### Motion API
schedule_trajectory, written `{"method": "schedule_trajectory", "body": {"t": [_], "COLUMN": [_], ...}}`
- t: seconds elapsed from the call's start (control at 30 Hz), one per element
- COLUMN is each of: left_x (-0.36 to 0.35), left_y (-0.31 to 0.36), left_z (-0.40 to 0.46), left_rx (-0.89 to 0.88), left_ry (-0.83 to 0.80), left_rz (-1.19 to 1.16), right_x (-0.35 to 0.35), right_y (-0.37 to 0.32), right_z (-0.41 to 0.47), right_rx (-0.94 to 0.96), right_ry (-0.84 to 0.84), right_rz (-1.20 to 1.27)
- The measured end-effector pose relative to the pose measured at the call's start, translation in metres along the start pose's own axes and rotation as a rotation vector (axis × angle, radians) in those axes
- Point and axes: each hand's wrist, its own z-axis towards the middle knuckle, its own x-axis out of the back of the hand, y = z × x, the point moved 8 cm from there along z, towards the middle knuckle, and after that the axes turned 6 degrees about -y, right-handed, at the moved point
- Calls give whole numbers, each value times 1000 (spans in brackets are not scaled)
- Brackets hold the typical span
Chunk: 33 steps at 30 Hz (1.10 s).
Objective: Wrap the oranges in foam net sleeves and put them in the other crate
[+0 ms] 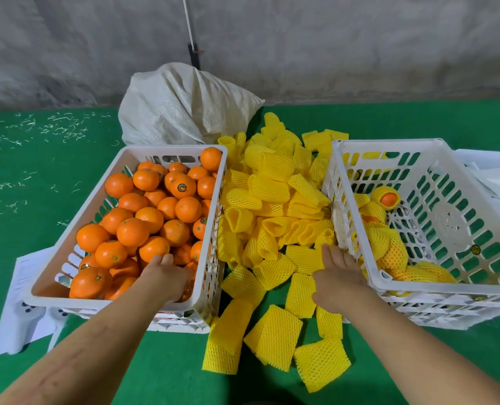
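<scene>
Reaching into orange crate (pixel 205 229), left hand (pixel 167 276) curled over an orange (pixel 154 248), right hand (pixel 338 276) pinching a foam sleeve (pixel 301 290)

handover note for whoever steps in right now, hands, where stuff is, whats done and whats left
Left hand: inside the left crate, fingers curled over the oranges; grip unclear.
Right hand: reaching into the pile of foam net sleeves between the crates; grip unclear.
Done: a few wrapped oranges lie in the right crate.
Left: the left crate is nearly full of bare oranges to sleeve and move across.
</scene>
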Motion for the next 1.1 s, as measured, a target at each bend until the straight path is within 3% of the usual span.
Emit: {"method": "schedule_trajectory", "body": {"t": [0.07, 0.17, 0.33, 0.43, 0.5, 0.57, 0.67, 0.77, 0.9, 1.1], "left_x": [3, 23, 53, 62, 70, 73, 71, 66, 63, 62], "left_y": [-10, -26, -71, -50, -15, 19, 49, 61, 65, 72], "left_z": [-10, -21, -52, -76, -82, -78, -71, -65, -65, -69], "left_rx": [-1, -41, 54, -94, -349, -548, -653, -764, -827, -919], "left_ry": [24, 174, 718, 942, 901, 759, 616, 504, 333, 212], "left_rz": [-125, -378, -1080, -1397, -1628, -1829, -1873, -1889, -1984, -1986], "right_x": [-9, -6, 15, 41, 63, 83, 94, 91, 85, 92], "right_y": [5, 2, 3, -9, -23, -40, -55, -57, -59, -49], "right_z": [5, 9, 6, -11, -25, -38, -48, -47, -41, -47], "right_rx": [-46, -44, -26, 49, 161, 313, 453, 439, 390, 191], "right_ry": [-15, 92, 329, 486, 583, 630, 577, 533, 471, 687], "right_rz": [-77, -19, 289, 502, 661, 870, 1244, 1379, 1417, 1223]}}
